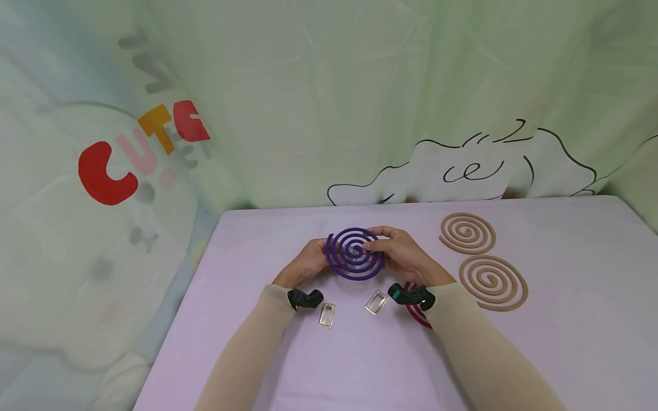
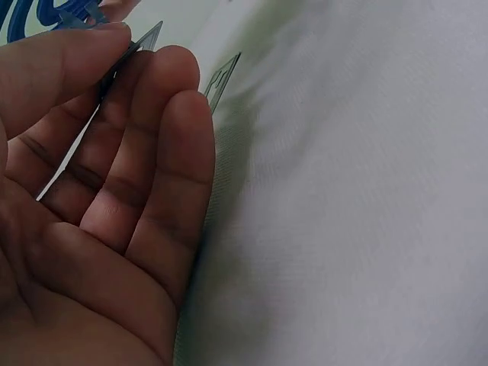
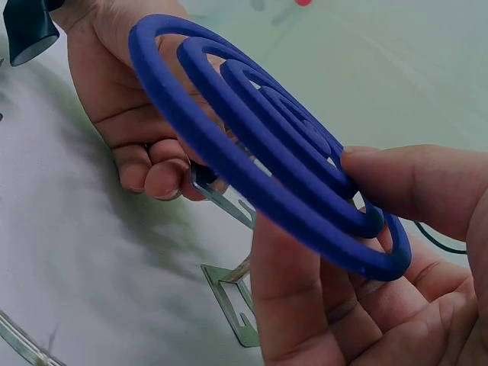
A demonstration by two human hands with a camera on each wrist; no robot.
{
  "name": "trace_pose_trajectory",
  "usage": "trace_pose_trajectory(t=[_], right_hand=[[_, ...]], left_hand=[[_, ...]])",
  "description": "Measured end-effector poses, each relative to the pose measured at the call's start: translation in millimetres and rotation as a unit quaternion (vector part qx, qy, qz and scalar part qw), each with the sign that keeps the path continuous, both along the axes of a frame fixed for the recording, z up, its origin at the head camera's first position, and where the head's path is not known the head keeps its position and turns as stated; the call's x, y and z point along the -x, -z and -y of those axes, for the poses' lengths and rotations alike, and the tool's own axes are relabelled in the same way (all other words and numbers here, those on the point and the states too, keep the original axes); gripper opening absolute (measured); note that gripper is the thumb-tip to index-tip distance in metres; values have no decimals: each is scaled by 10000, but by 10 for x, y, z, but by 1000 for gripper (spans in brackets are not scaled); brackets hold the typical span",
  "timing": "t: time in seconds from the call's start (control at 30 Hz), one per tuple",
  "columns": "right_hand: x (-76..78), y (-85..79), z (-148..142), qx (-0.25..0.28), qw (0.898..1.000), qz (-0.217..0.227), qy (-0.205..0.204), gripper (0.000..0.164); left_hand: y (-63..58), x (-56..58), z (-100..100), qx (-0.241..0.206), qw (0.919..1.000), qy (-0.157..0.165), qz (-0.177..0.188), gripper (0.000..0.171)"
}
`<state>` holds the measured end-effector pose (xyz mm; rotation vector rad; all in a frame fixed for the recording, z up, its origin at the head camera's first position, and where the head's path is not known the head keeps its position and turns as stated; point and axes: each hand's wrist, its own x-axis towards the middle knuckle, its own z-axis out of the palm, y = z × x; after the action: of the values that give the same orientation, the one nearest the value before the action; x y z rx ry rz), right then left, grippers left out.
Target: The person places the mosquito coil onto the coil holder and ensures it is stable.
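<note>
A dark purple-blue mosquito coil (image 1: pixel 354 249) is held above the table by my right hand (image 1: pixel 406 254), which pinches its edge between thumb and fingers. In the right wrist view the coil (image 3: pixel 335 248) tilts across the picture. Behind it, my left hand (image 1: pixel 307 264) pinches a thin metal coil stand (image 3: pixel 221 200) close beneath the coil. The left wrist view shows this stand (image 2: pixel 150 35) between thumb and fingertips. Whether stand and coil touch, I cannot tell. Two more metal stands, one on the left (image 1: pixel 325 325) and one on the right (image 1: pixel 371 309), lie below my hands.
Two brown coils, one farther back (image 1: pixel 466 231) and one nearer (image 1: pixel 490 279), lie at the right on the pale table (image 1: pixel 360 365). A red coil (image 1: pixel 417 317) is partly hidden under my right wrist. Printed cloth (image 1: pixel 308 114) hangs behind the table.
</note>
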<state>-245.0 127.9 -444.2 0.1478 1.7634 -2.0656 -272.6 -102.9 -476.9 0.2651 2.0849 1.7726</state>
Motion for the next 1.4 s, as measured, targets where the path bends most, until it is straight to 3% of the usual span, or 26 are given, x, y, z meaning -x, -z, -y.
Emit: trace_pose_trajectory(t=[0.47,1.4], right_hand=[[-16,43,71,238,9996,-76,-129,48],[-21,38,133,249,9996,-70,-66,48]], left_hand=[[7,-28,-4,231,9987,9,-449,16],[26,-10,1,538,9966,-33,-620,17]])
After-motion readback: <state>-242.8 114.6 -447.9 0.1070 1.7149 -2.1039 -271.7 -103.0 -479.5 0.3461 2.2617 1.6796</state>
